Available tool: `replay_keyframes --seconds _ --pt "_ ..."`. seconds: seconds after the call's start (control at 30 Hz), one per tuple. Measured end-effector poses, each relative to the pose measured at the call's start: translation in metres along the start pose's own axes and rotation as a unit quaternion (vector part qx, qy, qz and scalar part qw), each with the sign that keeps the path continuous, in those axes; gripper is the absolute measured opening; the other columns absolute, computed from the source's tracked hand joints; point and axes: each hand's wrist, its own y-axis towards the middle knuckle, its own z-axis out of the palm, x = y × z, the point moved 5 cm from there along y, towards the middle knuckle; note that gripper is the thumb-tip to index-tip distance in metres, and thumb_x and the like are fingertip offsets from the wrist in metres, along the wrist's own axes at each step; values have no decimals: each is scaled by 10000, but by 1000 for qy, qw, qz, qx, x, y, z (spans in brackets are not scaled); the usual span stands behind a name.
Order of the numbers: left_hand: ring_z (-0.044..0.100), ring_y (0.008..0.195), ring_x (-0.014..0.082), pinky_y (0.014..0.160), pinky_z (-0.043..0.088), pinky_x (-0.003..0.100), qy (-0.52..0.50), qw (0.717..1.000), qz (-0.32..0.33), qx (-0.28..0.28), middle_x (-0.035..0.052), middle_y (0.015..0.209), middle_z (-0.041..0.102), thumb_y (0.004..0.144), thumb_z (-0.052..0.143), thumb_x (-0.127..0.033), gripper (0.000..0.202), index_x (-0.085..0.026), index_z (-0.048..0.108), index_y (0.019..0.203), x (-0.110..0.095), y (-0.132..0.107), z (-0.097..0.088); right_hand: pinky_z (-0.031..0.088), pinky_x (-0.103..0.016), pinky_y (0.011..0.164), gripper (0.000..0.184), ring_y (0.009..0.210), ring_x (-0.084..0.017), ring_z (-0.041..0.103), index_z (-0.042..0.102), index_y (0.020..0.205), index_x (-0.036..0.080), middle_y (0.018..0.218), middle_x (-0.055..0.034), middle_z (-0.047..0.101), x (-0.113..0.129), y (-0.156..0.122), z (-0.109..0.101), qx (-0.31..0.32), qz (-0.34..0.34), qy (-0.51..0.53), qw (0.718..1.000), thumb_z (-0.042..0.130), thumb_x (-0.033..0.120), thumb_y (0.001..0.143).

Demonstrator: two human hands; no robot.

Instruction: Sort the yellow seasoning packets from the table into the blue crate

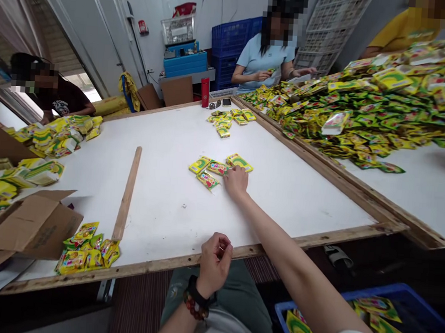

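My right hand reaches across the white table, its bent fingers on the end of a small yellow-and-green packet with a pink print. Its fingertips are partly hidden from above. Around this lie a yellow packet on the left, another printed packet nearer me, and yellow packets just beyond my knuckles. Close to the table's front edge, my left hand is loosely curled with thumb near fingers, and nothing shows in it. A dark band and a beaded bracelet circle that wrist.
A wooden strip lies on the table. Packets heap up beyond the right-hand rail. An open carton and more packets are at left. A blue crate stands below right. Three other people sit around.
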Motion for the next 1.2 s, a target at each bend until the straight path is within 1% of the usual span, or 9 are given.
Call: replay_keyframes --seconds 0.33,0.5,0.57,0.7,0.77,0.83,0.9,1.07,1.2 --pt "495 573 95 523 404 194 13 1000 14 7 -18 677 514 917 496 -281 131 -181 525 837 1 1 2 407 -373 857 245 1031 -275 489 745 1058 209 1079 -124 634 -13 -2 12 -49 9 60 997 571 238 888" --pt "606 681 135 593 513 238 3 998 46 -35 39 820 603 936 468 -291 131 -186 547 935 -6 -6 -7 466 -397 842 233 983 -275 506 767 923 156 979 -141 629 10 -15 -22 -96 -45 101 989 538 146 882" --pt "624 1006 206 819 549 347 65 987 118 -85 112 1125 605 937 464 -267 203 -207 535 1118 -25 -9 -19 467 -428 895 235 1057 -287 483 767 868 185 1050 -139 613 13 -42 -49 -115 -83 108 984 538 133 882" --pt "192 1448 336 1116 279 601 271 931 207 -132 157 1527 287 877 570 -251 635 -233 282 1443 -69 -2 -40 466 -457 964 253 1182 -274 447 745 843 243 1175 -108 575 18 -127 -103 -114 -257 135 950 532 115 887" --pt "240 1429 350 1109 293 600 310 924 214 -57 163 1505 334 835 630 -271 722 -227 263 1456 -76 10 -39 490 -473 948 257 1216 -277 444 730 866 249 1199 -109 563 18 -170 -122 -87 -352 160 918 524 96 885" --pt "481 1275 305 1033 432 501 290 933 205 65 135 1358 515 801 650 -248 655 -240 362 1391 -70 17 -27 495 -491 956 249 1260 -286 427 721 886 254 1252 -107 546 14 -200 -133 -46 -384 183 904 533 91 881" --pt "613 1075 254 905 524 413 255 944 179 110 100 1214 605 763 648 -209 600 -238 417 1316 -57 17 -15 491 -484 979 238 1291 -284 419 719 936 262 1317 -103 523 6 -215 -135 -4 -358 211 910 538 115 893" --pt "638 1010 272 821 532 411 236 954 163 -90 127 1188 610 732 672 -292 629 -204 390 1287 -31 -1 0 497 -402 992 269 1262 -244 503 700 1104 306 1359 -86 528 -6 -227 -118 16 -209 346 915 491 229 953" --pt "642 766 190 661 512 308 192 937 235 -171 46 929 635 758 656 -264 338 -229 463 1033 -31 -15 5 527 -373 947 371 1193 -227 577 555 1318 328 1396 -88 510 3 -232 -91 -44 -60 485 871 506 313 951"
